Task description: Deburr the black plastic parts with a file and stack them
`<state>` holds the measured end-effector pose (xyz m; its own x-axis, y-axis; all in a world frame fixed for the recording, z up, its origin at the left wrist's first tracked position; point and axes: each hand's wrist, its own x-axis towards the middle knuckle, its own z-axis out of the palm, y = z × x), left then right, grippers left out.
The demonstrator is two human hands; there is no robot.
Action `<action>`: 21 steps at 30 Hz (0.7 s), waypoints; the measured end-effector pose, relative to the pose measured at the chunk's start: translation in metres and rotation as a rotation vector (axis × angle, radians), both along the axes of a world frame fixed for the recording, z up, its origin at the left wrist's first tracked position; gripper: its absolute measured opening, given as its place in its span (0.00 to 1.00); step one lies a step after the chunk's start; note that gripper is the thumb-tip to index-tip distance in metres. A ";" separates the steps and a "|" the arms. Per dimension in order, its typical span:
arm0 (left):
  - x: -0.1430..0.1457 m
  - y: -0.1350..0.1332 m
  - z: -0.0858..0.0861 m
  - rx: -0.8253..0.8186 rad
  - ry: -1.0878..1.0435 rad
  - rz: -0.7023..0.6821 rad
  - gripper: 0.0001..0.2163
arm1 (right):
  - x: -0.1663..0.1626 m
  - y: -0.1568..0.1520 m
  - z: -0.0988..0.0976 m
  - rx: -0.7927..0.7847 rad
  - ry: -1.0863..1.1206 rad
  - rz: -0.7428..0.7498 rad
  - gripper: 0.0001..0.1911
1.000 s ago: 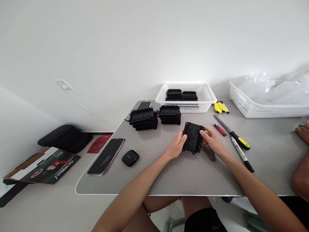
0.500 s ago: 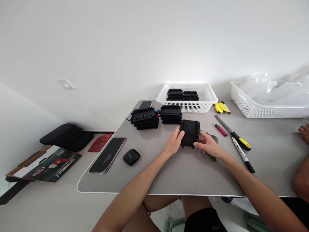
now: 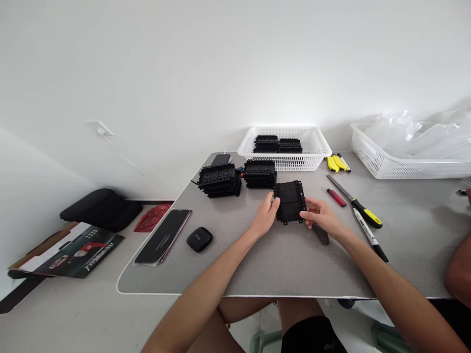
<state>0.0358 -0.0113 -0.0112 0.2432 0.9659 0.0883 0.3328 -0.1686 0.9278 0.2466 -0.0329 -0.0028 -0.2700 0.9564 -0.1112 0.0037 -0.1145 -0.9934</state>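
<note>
Between my hands is a flat black plastic panel [image 3: 290, 200] with toothed side edges and small tabs, raised a little above the table and slightly tilted. My left hand [image 3: 265, 214] pinches its left edge, thumb on the face. My right hand [image 3: 319, 216] is closed on the lower right edge, thumb in front. Partly under my right hand lies a dark flat object [image 3: 322, 236] whose kind I cannot make out. Just beyond my hands stand two stacks of like black panels, a left stack [image 3: 220, 179] and a right stack [image 3: 259, 173].
A white basket [image 3: 285, 162] holds more panels. Another basket [image 3: 408, 169] holds clear plastic bags. To the right lie a file [image 3: 362, 213], a marker [image 3: 368, 233], a red lighter [image 3: 336, 197] and yellow-handled tool [image 3: 335, 163]. Left are a phone [image 3: 164, 235] and black case [image 3: 199, 239]. Someone's arm [image 3: 459, 269] rests at right.
The panel has turned slightly, its top edge now tilting to the other side. My right hand has shifted a little along its right edge. The person's hand at right has drawn back.
</note>
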 end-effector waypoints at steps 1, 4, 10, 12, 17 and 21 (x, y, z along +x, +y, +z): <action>0.000 -0.001 0.000 -0.011 0.004 -0.017 0.21 | 0.001 0.001 0.000 -0.001 0.005 -0.018 0.27; 0.002 -0.002 0.001 -0.026 0.008 -0.070 0.21 | 0.003 0.002 0.000 0.011 0.010 -0.065 0.28; -0.001 0.000 0.001 0.118 0.018 0.060 0.28 | 0.000 0.000 -0.003 0.078 -0.050 -0.078 0.28; -0.003 0.000 0.002 0.249 0.091 0.078 0.28 | -0.002 -0.001 -0.004 0.091 -0.066 -0.074 0.28; -0.005 -0.003 0.003 0.435 0.333 0.078 0.26 | -0.002 -0.002 -0.004 0.108 -0.056 -0.125 0.27; -0.006 -0.003 0.002 0.516 0.455 0.109 0.26 | 0.000 -0.001 -0.004 0.095 -0.036 -0.129 0.27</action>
